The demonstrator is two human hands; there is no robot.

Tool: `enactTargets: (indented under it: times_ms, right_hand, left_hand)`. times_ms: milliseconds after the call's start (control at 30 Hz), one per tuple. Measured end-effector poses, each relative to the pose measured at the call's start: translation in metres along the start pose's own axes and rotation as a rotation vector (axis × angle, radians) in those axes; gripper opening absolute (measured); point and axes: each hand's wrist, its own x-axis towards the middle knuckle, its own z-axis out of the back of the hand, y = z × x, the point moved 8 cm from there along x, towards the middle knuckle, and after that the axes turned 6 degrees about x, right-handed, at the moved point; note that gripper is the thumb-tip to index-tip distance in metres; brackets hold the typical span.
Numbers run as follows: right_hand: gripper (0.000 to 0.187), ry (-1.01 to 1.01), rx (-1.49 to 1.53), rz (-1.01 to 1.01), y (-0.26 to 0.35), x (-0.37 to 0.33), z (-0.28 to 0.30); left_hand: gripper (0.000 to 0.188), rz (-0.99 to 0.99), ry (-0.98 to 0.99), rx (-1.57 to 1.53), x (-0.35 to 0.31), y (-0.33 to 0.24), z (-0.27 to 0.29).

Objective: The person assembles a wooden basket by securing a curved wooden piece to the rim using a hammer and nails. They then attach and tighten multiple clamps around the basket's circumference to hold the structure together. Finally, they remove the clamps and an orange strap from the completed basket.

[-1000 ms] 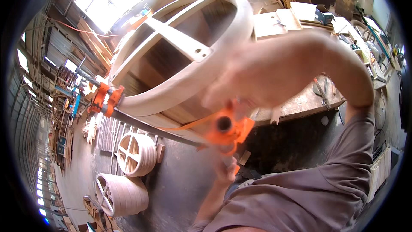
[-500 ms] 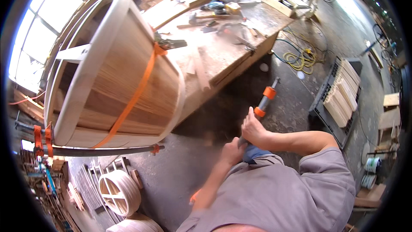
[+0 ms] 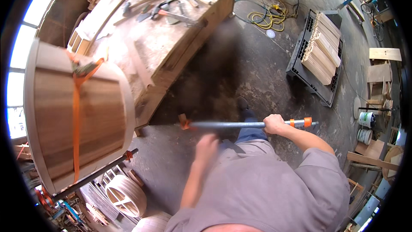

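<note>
Left hand (image 3: 207,146): blurred, near the clamp; state of grip cannot be determined. Right hand (image 3: 274,123): clenched around the bar clamp (image 3: 231,125), which extends crosswise before the body. To the left, a wooden drum (image 3: 103,103) bears an orange strap (image 3: 76,116). Beyond: a workbench (image 3: 150,34) and a black tray (image 3: 312,88) holding wooden slats (image 3: 324,51).

The person wears a mauve-grey short-sleeved shirt (image 3: 279,184), loosely creased, its right sleeve (image 3: 321,163) ending near the elbow, blue trousers (image 3: 250,135) and a dark shoe (image 3: 242,102).
</note>
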Motion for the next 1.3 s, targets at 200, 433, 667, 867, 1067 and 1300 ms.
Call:
enactTargets:
  times_ms: [200, 433, 667, 867, 1067, 1300]
  right_hand:
    - [0.022, -0.097, 0.336, -0.337, -0.148, 0.07, -0.044]
    - [0.023, -0.269, 0.581, -0.63, -0.272, 0.193, -0.056]
    - [0.028, -0.405, 0.632, -0.693, -0.359, 0.357, -0.104]
    - [0.034, -0.471, 0.946, -0.538, -0.41, 0.447, -0.193]
    - [0.053, -0.14, 0.519, -0.462, -0.49, 0.499, -0.327]
    - [0.038, 0.087, 0.651, -0.419, -0.517, 0.567, -0.38]
  left_hand:
    - [0.024, 0.808, 0.177, -0.009, -0.075, 0.174, -0.064]
    - [0.021, 1.15, 0.271, -0.243, -0.119, 0.179, -0.152]
    - [0.014, 1.151, 0.308, -0.273, -0.027, 0.093, -0.18]
    - [0.026, 1.151, 0.337, -0.207, -0.007, 0.079, -0.21]
    - [0.023, 1.115, 0.422, -0.115, -0.035, 0.12, -0.236]
    - [0.024, 1.118, 0.374, -0.008, -0.057, 0.147, -0.266]
